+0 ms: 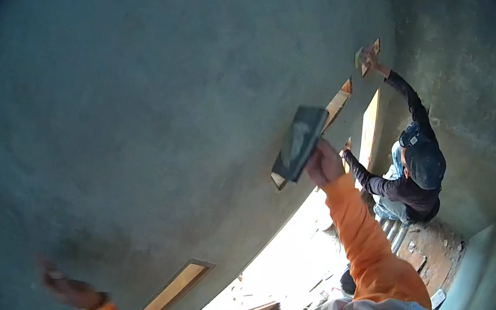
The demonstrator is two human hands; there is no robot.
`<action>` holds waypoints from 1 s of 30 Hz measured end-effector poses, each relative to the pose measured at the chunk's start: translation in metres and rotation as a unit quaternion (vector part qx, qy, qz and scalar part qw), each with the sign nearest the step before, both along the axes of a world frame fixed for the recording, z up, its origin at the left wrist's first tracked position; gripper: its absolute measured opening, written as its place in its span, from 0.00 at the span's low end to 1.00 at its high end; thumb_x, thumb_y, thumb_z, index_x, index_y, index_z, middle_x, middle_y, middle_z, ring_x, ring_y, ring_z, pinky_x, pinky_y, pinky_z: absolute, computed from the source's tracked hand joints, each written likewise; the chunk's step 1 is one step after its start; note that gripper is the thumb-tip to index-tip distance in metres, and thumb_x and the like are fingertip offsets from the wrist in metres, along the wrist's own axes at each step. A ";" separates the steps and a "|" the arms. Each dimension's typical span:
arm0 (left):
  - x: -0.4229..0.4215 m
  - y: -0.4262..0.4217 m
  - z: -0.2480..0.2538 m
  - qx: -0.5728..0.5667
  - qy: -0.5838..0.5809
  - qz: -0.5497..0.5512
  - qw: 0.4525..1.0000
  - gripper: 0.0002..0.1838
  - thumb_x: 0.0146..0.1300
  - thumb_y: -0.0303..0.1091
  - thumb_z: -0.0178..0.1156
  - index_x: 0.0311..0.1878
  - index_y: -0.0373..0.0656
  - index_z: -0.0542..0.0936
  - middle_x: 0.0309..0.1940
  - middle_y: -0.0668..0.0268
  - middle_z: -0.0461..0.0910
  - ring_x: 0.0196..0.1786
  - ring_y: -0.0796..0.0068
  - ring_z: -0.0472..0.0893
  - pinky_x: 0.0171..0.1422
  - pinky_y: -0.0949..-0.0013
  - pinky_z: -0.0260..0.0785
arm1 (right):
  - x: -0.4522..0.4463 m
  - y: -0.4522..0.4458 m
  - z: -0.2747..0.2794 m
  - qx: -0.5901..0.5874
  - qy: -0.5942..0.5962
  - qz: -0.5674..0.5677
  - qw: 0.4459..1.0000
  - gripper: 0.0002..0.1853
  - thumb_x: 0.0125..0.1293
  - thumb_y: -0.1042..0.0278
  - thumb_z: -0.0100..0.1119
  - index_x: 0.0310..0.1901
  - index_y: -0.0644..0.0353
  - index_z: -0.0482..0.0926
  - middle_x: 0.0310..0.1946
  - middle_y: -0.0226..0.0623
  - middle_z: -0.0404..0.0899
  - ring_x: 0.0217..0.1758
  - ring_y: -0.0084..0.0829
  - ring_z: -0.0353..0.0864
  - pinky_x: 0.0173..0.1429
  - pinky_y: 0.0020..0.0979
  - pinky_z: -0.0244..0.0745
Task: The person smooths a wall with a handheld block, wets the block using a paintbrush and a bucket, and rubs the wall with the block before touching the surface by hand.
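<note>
Grips a dark rectangular plastering float (290,152) in the right hand (323,164), with fingers closed on its right side, probably so as to leave the broad face clear of them. Holds it before the grey wall (144,75), partly covering a wood-lined slot (336,104); impossible to tell whether pressed to the surface or just off it. Reaches toward the far right with the arm nearly straight in its orange sleeve (357,219), perhaps because of the float's distance from the body. Stretches the left hand (68,290) out at the near left, well apart from the right, with fingers loosely spread and blurred, apparently around nothing; perhaps extended for balance, with contact against the wall unclear. Just right of that hand, a second slot (173,291), also wood-lined. Farther right, beyond the float, a crouching co-worker (422,168) in a dark cap, with one hand (370,59) raised to the wall.
</note>
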State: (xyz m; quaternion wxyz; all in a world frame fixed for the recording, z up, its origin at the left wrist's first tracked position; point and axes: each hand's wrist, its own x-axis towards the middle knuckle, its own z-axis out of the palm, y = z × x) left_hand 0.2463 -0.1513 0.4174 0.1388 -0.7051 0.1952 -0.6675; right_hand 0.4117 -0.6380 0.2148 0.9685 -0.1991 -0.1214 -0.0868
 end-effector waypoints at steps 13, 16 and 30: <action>0.034 0.116 0.150 -0.126 -0.247 0.127 0.952 0.26 0.67 0.51 0.45 0.57 0.38 0.70 0.57 0.53 0.70 0.58 0.54 0.69 0.63 0.53 0.58 | 0.059 0.080 0.082 -0.540 -0.144 -0.551 0.619 0.23 0.53 0.66 0.62 0.50 0.65 0.70 0.40 0.51 0.70 0.46 0.51 0.70 0.50 0.42 0.68; 0.034 0.105 0.142 -0.201 -0.194 0.040 0.959 0.30 0.65 0.53 0.44 0.57 0.34 0.71 0.58 0.49 0.68 0.60 0.52 0.66 0.65 0.53 0.56 | -0.003 0.133 0.035 -0.614 -0.229 -0.424 0.625 0.20 0.53 0.66 0.62 0.46 0.64 0.71 0.40 0.50 0.69 0.46 0.47 0.71 0.49 0.41 0.68; 0.031 0.199 0.140 -0.087 -0.217 0.160 0.959 0.28 0.65 0.51 0.45 0.58 0.37 0.70 0.50 0.48 0.73 0.52 0.52 0.73 0.59 0.54 0.63 | 0.098 0.019 0.000 -0.096 0.180 -0.113 0.972 0.12 0.67 0.57 0.46 0.42 0.56 0.72 0.34 0.32 0.76 0.32 0.27 0.76 0.33 0.29 0.70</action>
